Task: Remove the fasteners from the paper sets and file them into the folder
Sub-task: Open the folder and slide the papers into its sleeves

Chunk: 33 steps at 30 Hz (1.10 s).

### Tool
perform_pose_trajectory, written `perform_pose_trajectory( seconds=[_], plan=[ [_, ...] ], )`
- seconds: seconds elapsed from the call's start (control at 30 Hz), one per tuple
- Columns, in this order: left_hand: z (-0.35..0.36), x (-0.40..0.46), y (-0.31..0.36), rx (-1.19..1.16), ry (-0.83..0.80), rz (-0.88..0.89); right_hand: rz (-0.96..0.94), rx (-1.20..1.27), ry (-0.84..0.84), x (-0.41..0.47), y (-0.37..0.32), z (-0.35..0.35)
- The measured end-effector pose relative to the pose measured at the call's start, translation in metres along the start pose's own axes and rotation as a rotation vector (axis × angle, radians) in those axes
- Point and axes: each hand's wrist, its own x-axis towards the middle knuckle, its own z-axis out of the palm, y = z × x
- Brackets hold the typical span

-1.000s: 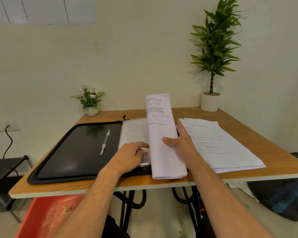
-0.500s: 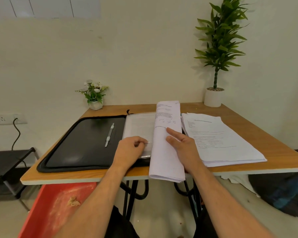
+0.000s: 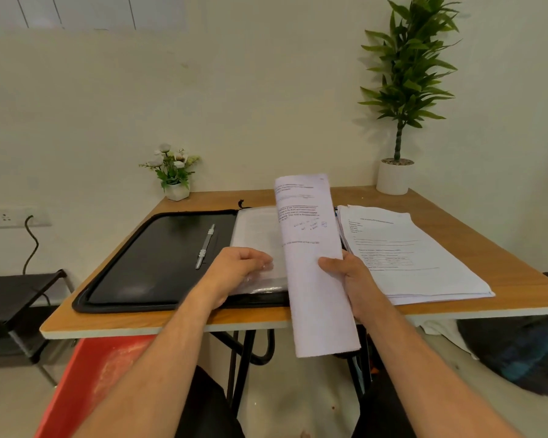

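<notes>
The hands work at the near edge of the worktop (image 3: 503, 298). The right hand (image 3: 351, 279) grips a paper set (image 3: 310, 263) at mid-length, thumb on its face and fingers behind, so the sheets stand up in a curved, half-rolled column whose bottom end hangs past the worktop's edge. The left hand (image 3: 238, 270) rests with curled fingers on a clear sleeve (image 3: 257, 235) in the open folder (image 3: 146, 257), apparently pinching its near edge, though the glare makes that hard to confirm.

The set looks light and floppy: held by one side it bows, and loose sheets could fan or slip, so a grip across the middle or along one long edge should keep it squared. The sleeve is thin, glossy and probably slippery; its mouth likely needs spreading before the paper slides in.

A fastener strip (image 3: 205, 246) lies on the folder's black left half. A stack (image 3: 408, 257) of more paper lies flat to the right, just beside the folder. At the back stand a flower pot (image 3: 176, 175) and a tall plant (image 3: 402, 90).
</notes>
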Motion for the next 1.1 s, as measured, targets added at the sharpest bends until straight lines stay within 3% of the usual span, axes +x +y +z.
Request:
perform_pose_trajectory(
  seconds=[0.13, 0.23, 0.4, 0.6, 0.77, 0.9, 1.0, 1.1],
  plan=[
    [0.009, -0.001, 0.014, 0.547, -0.040, 0.109, -0.055, 0.031, 0.032, 0.003, 0.001, 0.002],
    [0.020, 0.000, 0.016, 0.755, 0.005, 0.194, -0.066, -0.007, 0.007, 0.003, 0.001, 0.000],
    [0.023, 0.013, 0.012, 0.626, 0.186, 0.249, -0.073, -0.043, 0.009, 0.002, 0.000, -0.001],
    [0.023, 0.028, 0.018, 0.680, 0.294, 0.317, -0.064, -0.225, -0.075, 0.003, -0.013, 0.001],
    [0.038, 0.016, 0.007, 0.692, 0.089, 0.285, -0.069, -0.333, -0.059, -0.007, -0.010, 0.005],
    [0.033, 0.009, 0.007, 0.664, -0.032, 0.224, 0.025, -0.219, -0.028, -0.014, -0.009, 0.000],
    [0.025, 0.010, 0.020, 0.644, -0.050, 0.169, -0.017, -0.249, 0.035, -0.017, -0.008, 0.001],
    [0.022, 0.014, 0.026, 0.757, -0.003, 0.149, -0.046, -0.146, -0.036, -0.018, -0.009, 0.006]
  ],
)
